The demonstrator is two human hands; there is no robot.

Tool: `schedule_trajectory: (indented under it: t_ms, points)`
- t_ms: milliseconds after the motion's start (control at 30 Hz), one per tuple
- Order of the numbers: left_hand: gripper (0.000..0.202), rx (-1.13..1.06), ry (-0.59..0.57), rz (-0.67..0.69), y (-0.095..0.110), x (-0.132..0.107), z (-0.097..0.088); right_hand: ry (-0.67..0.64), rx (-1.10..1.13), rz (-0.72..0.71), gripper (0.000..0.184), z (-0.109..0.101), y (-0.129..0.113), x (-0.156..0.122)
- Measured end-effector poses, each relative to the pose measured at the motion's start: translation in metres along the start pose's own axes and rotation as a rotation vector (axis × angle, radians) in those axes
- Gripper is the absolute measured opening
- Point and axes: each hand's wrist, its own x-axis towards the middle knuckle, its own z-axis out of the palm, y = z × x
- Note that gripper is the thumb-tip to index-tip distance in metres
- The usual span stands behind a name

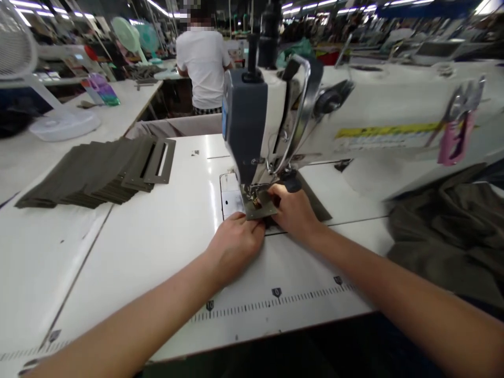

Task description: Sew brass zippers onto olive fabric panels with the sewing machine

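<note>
A small dark olive fabric piece (pixel 262 211) lies beneath the needle and presser foot of a sewing machine (pixel 246 126). My right hand (pixel 297 212) is closed on the right side of this piece, thumb and fingers pinched close to the presser foot. At its front left edge, my left hand (pixel 238 244) holds the piece with curled fingers, whose tips are partly hidden. More dark olive fabric (pixel 315 202) shows flat on the table behind my right hand.
A fanned stack of olive panels (pixel 90 170) lies at left, slotted ones on top. Dark cloth (pixel 444 236) is heaped at right. Pink-handled snippers (pixel 459 131) hang on the machine arm. A white fan (pixel 63 123) stands at far left. A person in white (pixel 205 65) sits ahead.
</note>
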Motion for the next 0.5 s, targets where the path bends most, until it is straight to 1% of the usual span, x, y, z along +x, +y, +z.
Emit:
schedule_trajectory:
  t_ms: [100, 167, 267, 367, 500]
  points:
    - [0.026, 0.032, -0.010, 0.003, -0.0001, 0.0006, 0.0001, 0.052, -0.121, -0.012, 0.012, 0.0018, -0.0018, 0.0016]
    - [0.026, 0.062, -0.013, -0.003, -0.0003, 0.0008, 0.0009, 0.061, -0.172, -0.009, 0.012, 0.0028, -0.0022, 0.0038]
    - [0.026, 0.085, -0.019, -0.002, -0.0004, 0.0006, 0.0020, 0.041, -0.176, -0.013, 0.012, 0.0029, -0.0017, 0.0073]
    - [0.025, 0.076, -0.013, 0.008, -0.0005, 0.0001, 0.0015, 0.009, -0.135, -0.039, 0.017, 0.0027, -0.0007, 0.0090]
    - [0.024, 0.059, -0.014, 0.035, 0.0000, -0.0009, -0.0002, 0.065, -0.229, -0.029, 0.017, 0.0073, 0.0011, 0.0099]
